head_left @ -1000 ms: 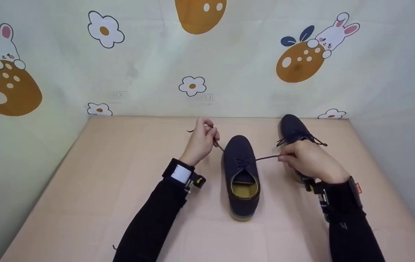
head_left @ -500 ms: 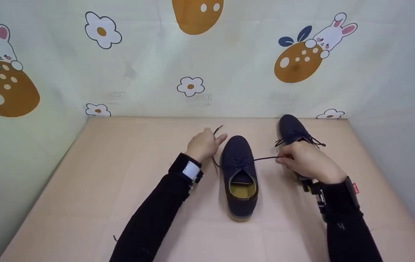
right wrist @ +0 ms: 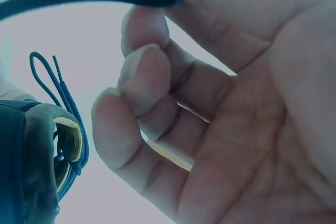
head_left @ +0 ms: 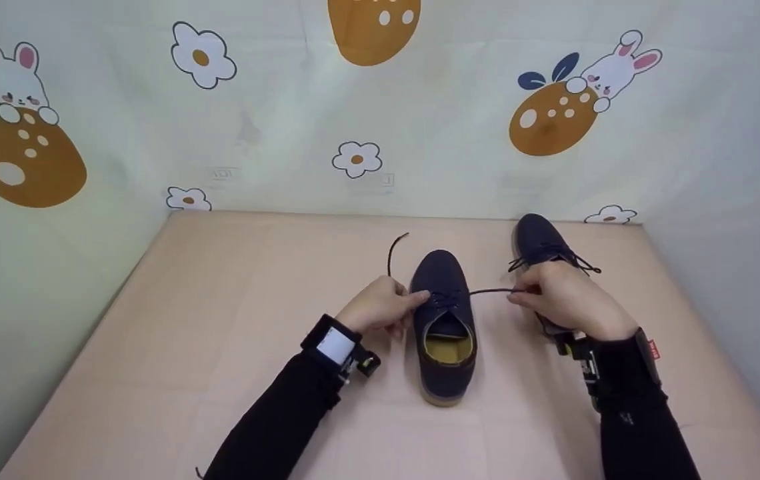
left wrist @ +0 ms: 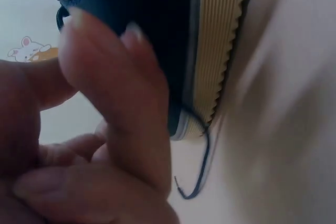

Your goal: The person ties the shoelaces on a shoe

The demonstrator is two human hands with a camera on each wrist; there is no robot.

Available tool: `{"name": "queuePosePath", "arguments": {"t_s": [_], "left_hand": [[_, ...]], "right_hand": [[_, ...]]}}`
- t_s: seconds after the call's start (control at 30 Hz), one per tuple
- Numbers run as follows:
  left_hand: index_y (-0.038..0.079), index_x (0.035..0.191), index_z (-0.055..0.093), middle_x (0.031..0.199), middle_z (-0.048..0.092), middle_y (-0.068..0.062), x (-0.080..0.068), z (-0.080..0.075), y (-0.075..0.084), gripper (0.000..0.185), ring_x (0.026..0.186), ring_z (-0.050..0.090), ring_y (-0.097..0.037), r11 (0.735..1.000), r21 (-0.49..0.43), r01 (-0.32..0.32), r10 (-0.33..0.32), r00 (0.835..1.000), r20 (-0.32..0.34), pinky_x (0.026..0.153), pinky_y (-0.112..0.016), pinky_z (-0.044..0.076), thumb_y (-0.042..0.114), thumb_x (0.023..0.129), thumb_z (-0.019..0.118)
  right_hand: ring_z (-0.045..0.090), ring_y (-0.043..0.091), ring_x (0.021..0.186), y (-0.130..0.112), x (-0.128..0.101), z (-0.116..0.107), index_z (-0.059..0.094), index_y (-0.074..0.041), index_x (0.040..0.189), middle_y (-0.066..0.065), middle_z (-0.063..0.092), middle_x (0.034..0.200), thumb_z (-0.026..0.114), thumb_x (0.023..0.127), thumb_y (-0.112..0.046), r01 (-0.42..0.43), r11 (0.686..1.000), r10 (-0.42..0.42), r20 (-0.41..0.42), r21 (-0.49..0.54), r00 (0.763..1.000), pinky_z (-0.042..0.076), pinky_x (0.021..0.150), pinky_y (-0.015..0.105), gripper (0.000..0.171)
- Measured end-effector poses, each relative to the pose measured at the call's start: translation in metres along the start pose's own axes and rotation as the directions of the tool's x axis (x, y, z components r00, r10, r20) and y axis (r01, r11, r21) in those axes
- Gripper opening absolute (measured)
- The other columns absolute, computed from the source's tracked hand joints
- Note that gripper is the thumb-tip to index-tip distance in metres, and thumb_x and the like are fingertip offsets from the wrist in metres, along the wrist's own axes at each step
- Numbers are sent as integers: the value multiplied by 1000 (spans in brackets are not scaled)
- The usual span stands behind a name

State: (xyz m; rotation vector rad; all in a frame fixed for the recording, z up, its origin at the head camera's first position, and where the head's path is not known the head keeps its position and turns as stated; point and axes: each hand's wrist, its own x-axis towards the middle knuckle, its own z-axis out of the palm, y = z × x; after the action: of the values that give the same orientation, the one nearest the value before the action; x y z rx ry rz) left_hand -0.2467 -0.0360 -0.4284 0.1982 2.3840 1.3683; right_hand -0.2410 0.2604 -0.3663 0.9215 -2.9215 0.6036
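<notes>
Beige bench (head_left: 220, 347), walled on three sides by cloth printed with rabbits and flowers. Near shoe (head_left: 445, 327), dark navy with a tan ribbed sole, sits mid-bench, toe pointing away, opening toward the person so the lacing faces both hands. Second shoe (head_left: 543, 247) stands just beyond the right hand, already bow-tied, partly hidden by it. Right hand (head_left: 563, 300) pinches the right lace end (head_left: 490, 291) between thumb and forefinger, other fingers curled; lace runs taut to the eyelets, seemingly held out of the way under tension. Left hand (head_left: 383, 308) rests fingertips at the lacing, apparently pinching there; exact grip unclear. Loose left lace end (head_left: 393, 250) curls free on the bench beyond that hand.
</notes>
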Motion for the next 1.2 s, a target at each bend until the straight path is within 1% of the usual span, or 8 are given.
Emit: {"name": "queuePosePath", "arguments": {"t_s": [0.37, 0.47, 0.6, 0.67, 0.87, 1.03, 1.1, 1.2], "left_hand": [[2, 83, 73, 64, 64, -6, 5, 5, -1, 12, 49, 58, -16, 978, -176, -111, 85, 986, -146, 48, -25, 50, 10, 89, 66], [5, 74, 68, 64, 63, -2, 5, 5, -2, 25, 50, 55, -13, 992, -64, -104, 91, 979, -182, 47, -23, 44, 24, 91, 70], [2, 62, 64, 57, 62, -6, 0, 3, -3, 60, 44, 48, -11, 993, 109, -36, 48, 993, -110, 42, -23, 34, 55, 90, 66], [-1, 62, 66, 55, 63, -9, -2, 4, -3, 66, 41, 48, -13, 994, 106, -23, 29, 998, -62, 39, -24, 34, 59, 89, 64], [0, 73, 70, 59, 60, -7, -1, 9, 0, 32, 43, 55, -16, 992, -107, -61, 59, 998, -29, 43, -26, 47, 24, 94, 67], [2, 84, 72, 70, 67, -6, 4, 14, 2, 16, 52, 59, -16, 966, -212, -149, 119, 982, -149, 53, -28, 53, 13, 93, 67], [1, 89, 72, 76, 69, -5, 7, 16, 2, 14, 57, 61, -14, 936, -294, -193, 132, 968, -215, 58, -26, 53, 14, 94, 68], [0, 95, 72, 81, 71, -4, 10, 20, 2, 14, 62, 58, -10, 849, -477, -225, 115, 962, -248, 59, -22, 49, 13, 94, 69]], "right_hand": [[52, 8, 61, 3, 0, -3, 73, -15, 81, -7, 66, 77, 75, 88, -11, -14, 1000, 14, 2, 26, 1000, 44, 55, 26, 8], [50, 8, 57, 4, 0, -3, 71, -15, 80, -9, 62, 72, 74, 89, -12, -22, 999, 21, 11, 32, 1000, 42, 53, 25, 11], [49, 7, 55, 3, 0, -3, 68, -17, 76, -11, 57, 67, 73, 91, -14, -25, 999, 25, 13, 28, 1000, 42, 52, 26, 16], [48, 6, 54, 3, 1, -3, 66, -19, 73, -12, 54, 63, 72, 92, -15, -31, 999, 30, 13, 15, 999, 42, 52, 26, 20], [46, 7, 54, 3, 1, -2, 65, -19, 72, -13, 50, 61, 71, 92, -15, -13, 1000, 13, 6, -9, 1000, 41, 53, 26, 21], [51, 8, 55, 5, -1, -3, 70, -16, 81, -9, 58, 65, 71, 92, -13, -45, 999, 44, 45, 23, 998, 44, 52, 26, 11], [56, 10, 54, 6, -2, -4, 72, -12, 86, -7, 60, 64, 71, 92, -12, -91, 994, 87, 64, 66, 994, 47, 51, 26, 6], [62, 14, 54, 9, -5, -6, 74, -7, 90, -2, 65, 65, 70, 92, -10, -156, 981, 151, 54, 111, 987, 52, 51, 28, 5]]}}
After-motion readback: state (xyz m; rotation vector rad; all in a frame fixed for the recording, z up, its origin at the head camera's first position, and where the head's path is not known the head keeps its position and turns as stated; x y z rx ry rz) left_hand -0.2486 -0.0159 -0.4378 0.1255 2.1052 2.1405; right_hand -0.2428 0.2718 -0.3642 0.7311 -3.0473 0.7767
